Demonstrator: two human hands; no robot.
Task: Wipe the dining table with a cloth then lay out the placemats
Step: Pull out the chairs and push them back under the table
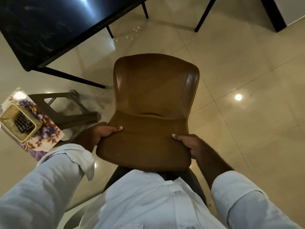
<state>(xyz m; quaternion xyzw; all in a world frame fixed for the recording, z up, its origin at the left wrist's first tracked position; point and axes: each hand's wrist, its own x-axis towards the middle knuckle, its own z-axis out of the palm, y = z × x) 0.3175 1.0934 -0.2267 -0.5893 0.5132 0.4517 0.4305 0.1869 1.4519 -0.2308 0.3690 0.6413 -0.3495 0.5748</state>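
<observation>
Both hands grip brown chair [153, 103] by its backrest top: left hand [102, 133] on left edge, right hand [189, 144] on right. Left of it, floral placemats [44, 131] under woven basket [18, 123] on plastic stool [74, 111]. Black dining table [49, 25] beyond, upper left.

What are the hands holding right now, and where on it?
Both hands, left hand and right hand, grip the brown moulded plastic chair by its backrest's side edges.
</observation>
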